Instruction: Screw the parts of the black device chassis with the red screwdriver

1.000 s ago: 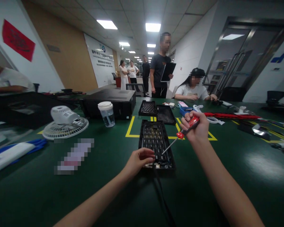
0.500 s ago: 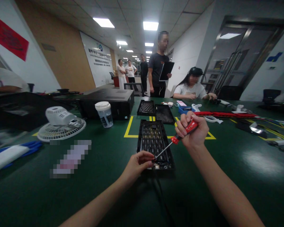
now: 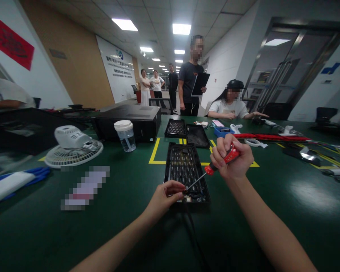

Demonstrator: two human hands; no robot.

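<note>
Green surface (image 3: pixel 272 211), office bkgd. Open black case (image 3: pixel 186 172) center, cable at near end. Right hand (image 3: pixel 232 156) fingers clenched on red screwdriver (image 3: pixel 215 166), tip by left hand (image 3: pixel 166 196) fingers pinched at case's near edge.

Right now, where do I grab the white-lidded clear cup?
I'd wrap the clear cup around its wall below the lid, coming from the near right: it stands upright, with the fan on its left and a black box behind.
</note>
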